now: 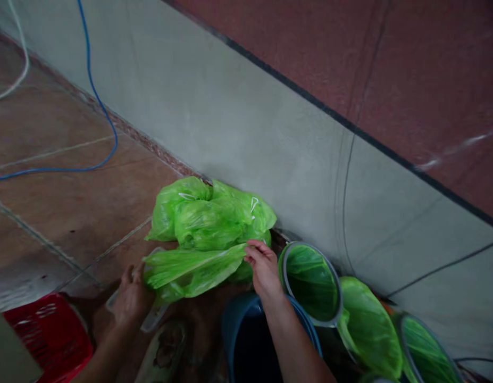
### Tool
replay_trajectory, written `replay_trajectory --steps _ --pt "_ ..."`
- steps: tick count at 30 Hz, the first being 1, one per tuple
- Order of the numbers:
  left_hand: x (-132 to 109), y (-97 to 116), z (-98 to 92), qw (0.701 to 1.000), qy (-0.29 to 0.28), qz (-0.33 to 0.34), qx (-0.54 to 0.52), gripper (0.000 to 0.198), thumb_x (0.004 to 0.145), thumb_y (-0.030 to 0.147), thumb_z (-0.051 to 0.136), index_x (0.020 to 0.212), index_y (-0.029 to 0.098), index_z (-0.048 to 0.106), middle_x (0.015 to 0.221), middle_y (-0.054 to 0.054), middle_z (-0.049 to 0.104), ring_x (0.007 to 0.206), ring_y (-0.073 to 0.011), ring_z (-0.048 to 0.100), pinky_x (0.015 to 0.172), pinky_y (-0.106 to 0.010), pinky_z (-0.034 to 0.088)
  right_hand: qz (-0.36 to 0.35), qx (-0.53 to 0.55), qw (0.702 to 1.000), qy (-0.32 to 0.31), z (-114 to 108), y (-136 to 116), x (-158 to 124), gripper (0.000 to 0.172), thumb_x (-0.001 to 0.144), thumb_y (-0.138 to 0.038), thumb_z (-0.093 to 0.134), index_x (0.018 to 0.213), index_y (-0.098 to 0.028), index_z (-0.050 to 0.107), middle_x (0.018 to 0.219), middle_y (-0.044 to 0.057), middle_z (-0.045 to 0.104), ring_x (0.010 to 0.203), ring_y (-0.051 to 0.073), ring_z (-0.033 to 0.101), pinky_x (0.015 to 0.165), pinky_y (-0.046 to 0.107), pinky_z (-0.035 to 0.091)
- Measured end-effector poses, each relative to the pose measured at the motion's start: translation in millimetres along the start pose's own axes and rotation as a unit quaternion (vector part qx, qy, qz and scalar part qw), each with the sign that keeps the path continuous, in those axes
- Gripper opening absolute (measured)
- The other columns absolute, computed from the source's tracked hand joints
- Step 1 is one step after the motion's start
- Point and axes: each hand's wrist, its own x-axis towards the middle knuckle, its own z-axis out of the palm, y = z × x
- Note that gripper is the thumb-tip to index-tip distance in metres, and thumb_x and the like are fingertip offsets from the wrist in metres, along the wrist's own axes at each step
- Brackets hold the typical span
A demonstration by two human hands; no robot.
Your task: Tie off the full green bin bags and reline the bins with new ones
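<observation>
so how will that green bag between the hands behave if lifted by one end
Likely floppy: the green bag creases and sags between the right hand and left hand. Probably very light, since only fingertips pinch it. Its glossy film may be slippery.

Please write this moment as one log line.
left hand: touches bag end | right hand: pinches bag | nearby: bucket, red basket

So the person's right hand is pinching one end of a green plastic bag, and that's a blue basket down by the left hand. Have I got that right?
Not quite. The basket by the left hand is red, not blue, as the head view shows. The rest holds: the right hand pinches one end of the green plastic bag.
</observation>
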Motion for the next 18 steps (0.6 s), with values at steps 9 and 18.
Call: replay_trajectory --steps 9,18 --pt "-9.1 4.4 -46.7 0.992 0.003 -0.031 -0.120 0.063 0.079 0.026 0.053 0.139 0.010 0.052 0.143 -0.024 0.052 0.127 -0.0424 0.056 0.097 -0.052 0.052 -0.218 -0.286 0.929 0.085 -70.6 -37.6 -10.6 0.038 0.074 -0.031 0.060 0.108 -0.016 0.068 0.083 0.003 0.068 0.066 0.017 0.057 0.067 0.030 0.047" --pt "-53.9 108.8 -150.8 0.836 -0.158 0.102 -0.515 0.038 0.055 0.026 0.063 0.091 0.022 0.072 0.076 -0.003 0.076 0.086 -0.0310 0.073 0.078 -0.042 0.061 -0.297 -0.392 0.822 0.288 -159.6 -140.1 -85.7 0.030 0.085 -0.037 0.050 0.095 -0.016 0.069 0.087 0.010 0.069 0.078 0.024 0.063 0.078 0.036 0.049"
